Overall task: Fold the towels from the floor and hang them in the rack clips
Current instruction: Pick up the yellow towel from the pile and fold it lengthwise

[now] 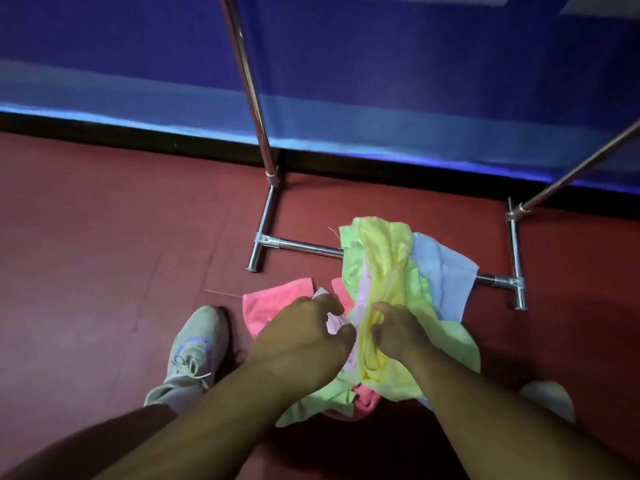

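Your left hand [304, 337] pinches a pale lilac cloth [334, 322] and your right hand [398, 332] grips the yellow towel [384, 268], apparently to separate one piece for folding. The towel pile [398, 289] lies on the floor [104, 237], draped over the rack's base bar [304, 245]. No container is present; rack clips are out of view.

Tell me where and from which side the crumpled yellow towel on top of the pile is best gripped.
Grip the crumpled yellow towel at its near bunched end, from above on the person's side. It drapes as a long ridge over the green towel, and the right hand is already there; the far end lies over the metal rack base bar.
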Available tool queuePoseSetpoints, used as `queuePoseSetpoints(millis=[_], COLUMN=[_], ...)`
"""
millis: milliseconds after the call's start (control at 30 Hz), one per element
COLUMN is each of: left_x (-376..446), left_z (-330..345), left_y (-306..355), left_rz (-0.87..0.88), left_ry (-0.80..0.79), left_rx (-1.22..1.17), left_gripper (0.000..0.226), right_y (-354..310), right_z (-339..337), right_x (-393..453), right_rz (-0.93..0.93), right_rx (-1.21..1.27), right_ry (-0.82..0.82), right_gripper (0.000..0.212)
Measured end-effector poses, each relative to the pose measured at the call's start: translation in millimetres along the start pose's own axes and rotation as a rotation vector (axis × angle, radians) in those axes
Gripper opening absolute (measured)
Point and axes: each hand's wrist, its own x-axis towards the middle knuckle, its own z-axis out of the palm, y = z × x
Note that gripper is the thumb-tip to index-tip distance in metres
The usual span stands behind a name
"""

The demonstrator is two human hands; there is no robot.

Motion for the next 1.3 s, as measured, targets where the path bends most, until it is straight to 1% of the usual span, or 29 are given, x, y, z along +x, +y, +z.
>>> queuePoseSetpoints(millis=[67,167,200,233,267,300,333,433,467,533,600,633,667,700,767,800,833,900,933,967,1000,1033,1067,1100,1133,1200,1233,1267,1300], left_x=[14,20,19,18,16,14,10,-2,-6,-15,-30,-39,-48,-57,-69,-72,-74,-75,-74,-71,-68,-66,-66,-66,-66,-69,-68,-65,-62], left_z=[5,6,7,8,6,6,4,-4,-9,-22,-40,-50,-59,-67,-76,-74,-68,-54,-48,-43,-43,-45,-49,-54,-57,-63,-65,-66,-67], left_y=[1,9,12,12,13,11,11,13,15,23,36,43,49,55,62,62,61,61,62,62,63,64,64,64,62,61,59,57,56], left_rz=[-0.005,-0.012,-0.011,-0.009,-0.011,-0.010,-0.013,0.017,0.009,-0.055,-0.132,-0.170,-0.205,-0.218,-0.242,-0.256,-0.242,-0.160,-0.095,-0.031,0.044,0.122,0.196,0.284,0.371,0.529,0.560,0.561,0.549], left_ry=[-0.028,-0.024,-0.035,-0.027,-0.027,-0.013,-0.006,0.054,0.078,0.147,0.189,0.179,0.139,0.087,-0.087,-0.175,-0.251,-0.359,-0.394,-0.404,-0.393,-0.347,-0.290,-0.268,-0.299,-0.446,-0.475,-0.458,-0.417], left_rx=[-0.016,-0.078,-0.077,-0.064,-0.039,-0.029,-0.025,-0.101,-0.176,-0.436,-0.732,-0.851,-0.950,-1.055,-1.257,-1.306,-1.307,-1.232,-1.236,-1.263,-1.286,-1.298,-1.296,-1.280,-1.253,-1.180,-1.118,-1.038,-0.957], left_gripper=[0.032,0.032,0.032,0.033,0.034,0.036,0.037,0.035,0.034,0.031,0.022,0.017,0.018,0.024,0.040,0.045,0.044,0.024,0.016,0.021,0.025,0.029,0.033,0.039,0.044,0.052,0.057,0.061,0.064], right_y=[4,5,6,5,0,-6,-17,-70,-90,-128,-156,-166,-173,-179,-178,-174,-169,-160,-157,-154,-151,-149,-148,-146,-144,-142,-141,-140,-139], right_z=[10,20,21,18,11,3,-9,-56,-74,-117,-161,-179,-195,-206,-218,-219,-217,-209,-205,-201,-197,-196,-196,-197,-198,-204,-208,-211,-213], right_x=[9,9,8,5,2,-3,-8,-28,-41,-75,-123,-148,-175,-200,-241,-258,-271,-284,-286,-283,-277,-270,-260,-249,-239,-226,-223,-218,-212], right_rz=[-0.042,0.030,0.032,-0.012,-0.025,-0.032,-0.017,0.201,0.214,0.135,0.049,-0.007,-0.075,-0.154,-0.295,-0.345,-0.391,-0.406,-0.353,-0.279,-0.191,-0.110,-0.037,0.007,0.029,0.003,-0.026,-0.048,-0.066], right_rx=[0.032,0.082,0.087,0.108,0.149,0.216,0.333,0.957,1.109,1.377,1.548,1.575,1.589,1.599,1.608,1.606,1.609,1.583,1.537,1.458,1.337,1.196,1.102,1.064,1.078,1.224,1.289,1.306,1.279], right_ry=[0.073,0.158,0.196,0.250,0.281,0.302,0.320,0.428,0.401,0.252,0.118,0.066,0.012,-0.047,-0.166,-0.224,-0.296,-0.434,-0.442,-0.368,-0.222,-0.033,0.141,0.239,0.257,0.092,0.002,-0.047,-0.053], right_gripper=[0.061,0.056,0.056,0.054,0.047,0.033,0.023,0.025,0.024,0.022,0.025,0.029,0.032,0.035,0.042,0.044,0.044,0.048,0.045,0.038,0.030,0.023,0.021,0.023,0.025,0.024,0.024,0.028,0.034])
